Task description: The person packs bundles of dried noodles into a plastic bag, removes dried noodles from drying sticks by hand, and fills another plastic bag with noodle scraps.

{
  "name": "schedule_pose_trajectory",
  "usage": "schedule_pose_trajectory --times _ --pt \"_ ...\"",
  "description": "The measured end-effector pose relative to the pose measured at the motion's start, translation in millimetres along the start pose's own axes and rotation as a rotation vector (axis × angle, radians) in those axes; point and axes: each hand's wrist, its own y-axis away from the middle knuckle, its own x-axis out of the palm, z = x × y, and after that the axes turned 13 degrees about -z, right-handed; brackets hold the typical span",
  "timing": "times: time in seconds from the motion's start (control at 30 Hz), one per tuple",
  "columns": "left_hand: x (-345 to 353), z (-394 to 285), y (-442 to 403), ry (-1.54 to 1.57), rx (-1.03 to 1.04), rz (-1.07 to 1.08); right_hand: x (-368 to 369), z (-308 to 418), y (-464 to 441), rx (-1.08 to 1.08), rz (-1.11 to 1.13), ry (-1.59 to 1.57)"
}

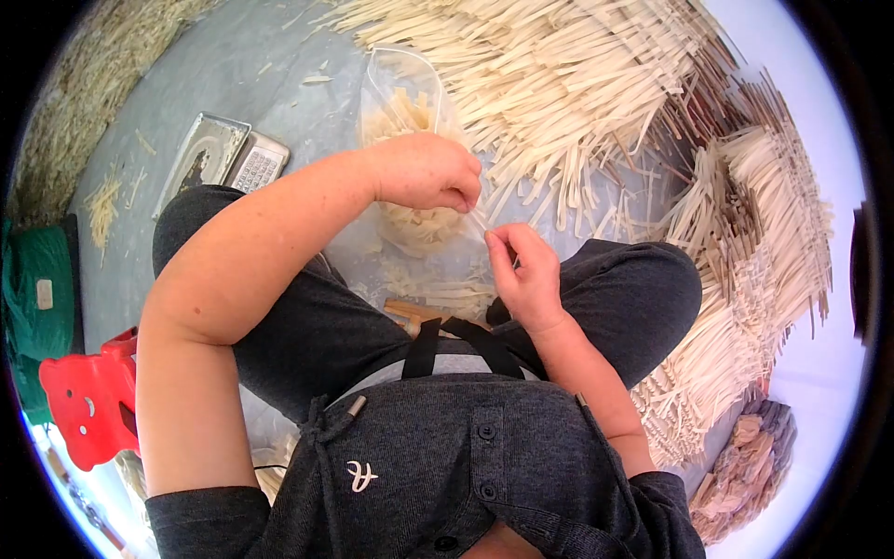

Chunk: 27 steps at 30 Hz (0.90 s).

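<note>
My left hand, fingers closed in a pinch, is over a clear plastic bag that holds pale flat strips. Below and to the right of it, my right hand pinches with thumb and forefinger. A thin pale strip runs through the short gap between the two hands; whether it is part of the bag cannot be made out. The left palm is hidden, as its back faces the camera.
Piles of pale strips cover the floor ahead and to the right. At left are a scale with a metal tray, a red plastic seat and a green bag. A brown bundle lies lower right.
</note>
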Motion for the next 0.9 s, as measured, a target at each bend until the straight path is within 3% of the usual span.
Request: schedule_pose_trajectory --times 0.53,0.83,0.9 --pt "1.1 12.2 5.3 -0.304 0.020 -0.022 -1.8 0.8 0.0 0.040 -0.031 -0.025" --pt "-6.7 25.7 14.4 -0.437 0.094 -0.138 -3.0 2.1 1.5 0.029 -0.011 -0.050" --pt "-7.0 27.9 15.0 -0.576 0.120 -0.130 -4.5 2.8 1.7 0.011 -0.010 -0.049"
